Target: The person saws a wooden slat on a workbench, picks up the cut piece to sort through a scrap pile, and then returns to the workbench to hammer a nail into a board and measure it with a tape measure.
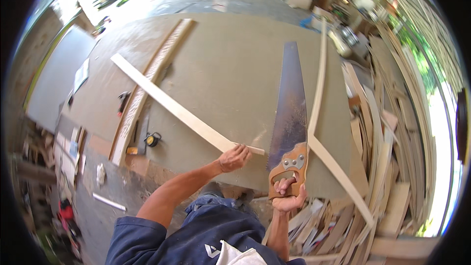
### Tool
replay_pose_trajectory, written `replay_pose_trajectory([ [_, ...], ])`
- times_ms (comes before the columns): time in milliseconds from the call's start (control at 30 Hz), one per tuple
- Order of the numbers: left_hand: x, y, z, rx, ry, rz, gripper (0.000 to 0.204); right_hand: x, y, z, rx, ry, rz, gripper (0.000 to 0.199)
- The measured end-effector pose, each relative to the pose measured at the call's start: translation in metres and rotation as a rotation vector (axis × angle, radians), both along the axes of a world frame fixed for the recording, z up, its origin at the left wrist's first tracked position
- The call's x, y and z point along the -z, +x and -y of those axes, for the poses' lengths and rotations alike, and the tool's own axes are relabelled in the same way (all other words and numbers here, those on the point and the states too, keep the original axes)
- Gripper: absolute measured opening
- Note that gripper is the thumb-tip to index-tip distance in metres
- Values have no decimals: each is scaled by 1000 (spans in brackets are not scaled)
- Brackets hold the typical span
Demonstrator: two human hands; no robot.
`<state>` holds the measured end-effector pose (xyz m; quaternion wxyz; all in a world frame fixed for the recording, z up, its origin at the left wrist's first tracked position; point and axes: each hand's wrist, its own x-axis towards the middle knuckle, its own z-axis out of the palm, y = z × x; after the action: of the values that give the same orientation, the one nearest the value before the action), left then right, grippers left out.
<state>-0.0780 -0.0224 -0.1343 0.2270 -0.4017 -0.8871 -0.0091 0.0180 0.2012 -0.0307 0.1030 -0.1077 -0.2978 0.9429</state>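
Note:
A long pale wooden strip (179, 112) runs slantwise across the worktable, its far part passing over a longer board with a rough, notched face (156, 68). My left hand (234, 158) is closed on the strip near its close end, and a narrower tip sticks out to the right of my fingers. In my right hand (289, 197) is a handsaw (290, 105), gripped by its wooden handle. The blade, dark and spotted with rust, points away from me over the table, to the right of the strip's tip and apart from it.
Two more pale strips (338, 176) meet at an angle along the table's right side. A tape measure (152, 140) and a square (140, 145) lie at the left. Offcuts and long boards (387, 118) crowd the right. A white stick (109, 201) is on the floor.

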Motion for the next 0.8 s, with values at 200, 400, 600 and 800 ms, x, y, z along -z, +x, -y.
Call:
replay_pose_trajectory([
  [200, 2, 27, 0, -103, 26, 103, 27, 39, -92, 13, -255, -59, 64, 53],
  [400, 51, 54, -3, -253, 207, 41, 31, 84, -175, 32, -353, -121, 230, 42],
  [600, 38, 99, 4, -445, 337, 149, 63, 125, -197, 28, -383, -153, 175, 42],
  [800, 43, 136, -2, -1241, 773, 247, 113, 137, -168, 43, -249, 86, 408, 33],
])
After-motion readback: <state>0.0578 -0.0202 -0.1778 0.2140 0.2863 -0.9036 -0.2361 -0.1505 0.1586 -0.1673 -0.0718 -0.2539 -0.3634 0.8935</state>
